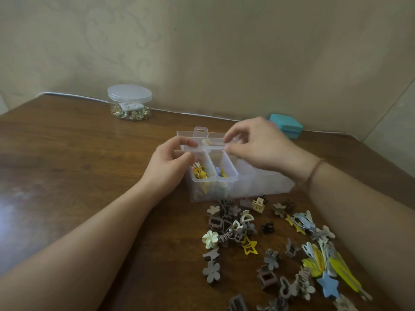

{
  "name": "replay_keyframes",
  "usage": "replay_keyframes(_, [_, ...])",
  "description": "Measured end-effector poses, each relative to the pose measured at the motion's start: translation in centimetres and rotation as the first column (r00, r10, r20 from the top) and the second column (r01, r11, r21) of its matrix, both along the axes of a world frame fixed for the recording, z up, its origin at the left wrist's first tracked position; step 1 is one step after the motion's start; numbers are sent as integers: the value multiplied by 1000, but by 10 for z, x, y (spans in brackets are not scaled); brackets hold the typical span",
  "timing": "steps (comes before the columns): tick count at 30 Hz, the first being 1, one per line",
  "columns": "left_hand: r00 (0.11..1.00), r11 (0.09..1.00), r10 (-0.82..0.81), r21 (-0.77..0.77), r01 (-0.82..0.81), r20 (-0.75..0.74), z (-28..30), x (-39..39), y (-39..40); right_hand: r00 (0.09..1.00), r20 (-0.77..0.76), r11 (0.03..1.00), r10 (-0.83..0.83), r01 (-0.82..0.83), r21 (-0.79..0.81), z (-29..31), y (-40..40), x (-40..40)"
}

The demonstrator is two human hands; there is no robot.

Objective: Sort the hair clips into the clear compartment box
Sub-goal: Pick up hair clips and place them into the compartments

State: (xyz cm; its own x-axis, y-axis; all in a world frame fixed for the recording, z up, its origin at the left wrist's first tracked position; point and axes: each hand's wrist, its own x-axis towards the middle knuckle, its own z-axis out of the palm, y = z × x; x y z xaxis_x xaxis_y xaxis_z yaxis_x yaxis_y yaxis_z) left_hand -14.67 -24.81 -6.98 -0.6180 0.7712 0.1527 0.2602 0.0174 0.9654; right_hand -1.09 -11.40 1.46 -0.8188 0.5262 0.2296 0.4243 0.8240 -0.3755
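Left hand (pixel 170 161): my fingers and thumb are pinched on the left end of the clear tray (pixel 203 147).
Right hand (pixel 256 144): my fingertips are closed on the right end of that tray, above the compartment box (pixel 226 176).
Compartment box: mid-counter, with yellow clips in its two left bins.
Hair clips (pixel 269 243): loose on the wooden counter (pixel 78 164), near and right of the box.
Far left: lidded jar (pixel 129 102).
Far right: teal case (pixel 286 126).

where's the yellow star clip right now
In the head view, the yellow star clip lies on the table, in front of the clear box, right of the cream flower clip.
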Motion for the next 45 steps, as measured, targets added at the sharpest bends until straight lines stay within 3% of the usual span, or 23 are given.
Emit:
replay_keyframes(3, [1000,1000,0,-6,0,0,1,1,0,999,-34,1000,-13,14,26,7,11,38])
replay_keyframes(7, [1000,1000,4,-7,-4,-7,1,1,0,969,234,994,-77,57,90,-4,10,95])
replay_keyframes(10, [1000,1000,9,-5,-9,0,1,2,1,880,459,990,-127,80,120,-21,-3,123])
replay_keyframes(13, [1000,1000,2,4,-2,9,1,2,2,849,511,986,-137,65,155,-31,-13,134])
replay_keyframes(17, [1000,1000,-9,15,9,9,1,2,2,867,470,985,-166,125,117,-38,-13,138])
replay_keyframes(22, [1000,1000,-7,16,7,3,1,2,1,922,374,973,-104,172,-156,-35,-10,140])
replay_keyframes(28, [1000,1000,-5,16,5,3,-1,1,2,934,334,977,-130,177,-115,-41,-8,141])
replay_keyframes(33, [1000,1000,-7,20,7,-8,-2,-1,2,998,49,956,-36,49,-288,-23,-13,125])
replay_keyframes(38, [1000,1000,-8,18,8,-11,-1,1,2,972,-227,960,66,-124,-251,-5,-16,70])
replay_keyframes(45, [1000,1000,-4,25,4,-10,0,1,0,974,-224,958,35,-96,-269,-10,-7,34])
